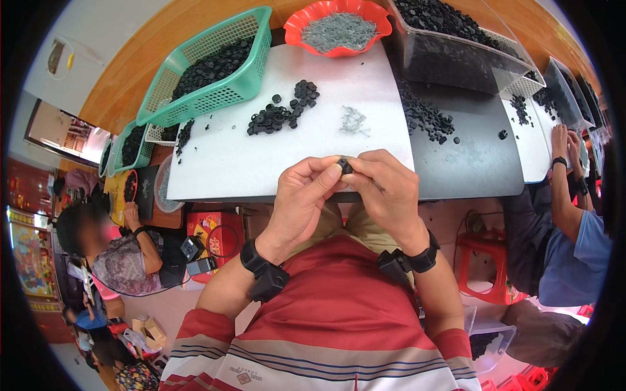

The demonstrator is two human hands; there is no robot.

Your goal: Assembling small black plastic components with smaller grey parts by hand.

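Close to the front edge of the white board, both hands meet on a small black plastic part [344,167]. My left hand [297,199] pinches it from the left between thumb and fingers, and my right hand [390,189] grips it from the right. The fingertips cover much of the part. Beyond them on the board lie a small heap of thin grey metal screws or nails [353,121] and, further left, a cluster of round black caps [274,118]. Each wrist wears a black strap with a device.
A green basket [215,103] of black parts stands at the far left, beside a red scalloped bowl [336,55] of grey metal pieces. A clear tub [450,68] and loose black parts [427,120] are at the right. People work on the left [127,254] and right [574,247].
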